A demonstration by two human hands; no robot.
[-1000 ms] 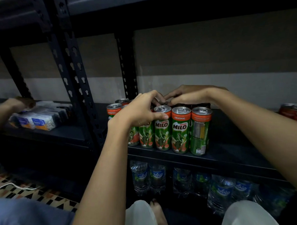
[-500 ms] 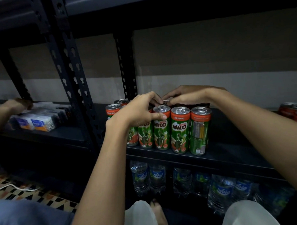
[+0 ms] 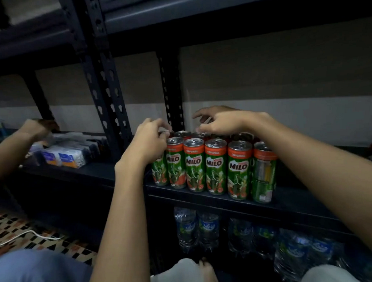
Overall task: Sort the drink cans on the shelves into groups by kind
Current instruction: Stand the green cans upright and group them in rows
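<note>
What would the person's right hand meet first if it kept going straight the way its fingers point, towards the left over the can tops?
Probably the left hand, which grips the cans at the left end of the Milo cans. The right hand hovers just above them, so depth is uncertain.

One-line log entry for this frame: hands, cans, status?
left hand: gripping back-row can | right hand: open over can tops | green-and-orange Milo drink cans: upright, grouped on dark metal shelf | status: sorting

Your right hand (image 3: 220, 120) lifted off the Milo cans (image 3: 205, 167), its fingers (image 3: 199, 114) now spread loose above the back row, your left hand (image 3: 148, 138) raised a little, pinching a rear can's rim.
</note>
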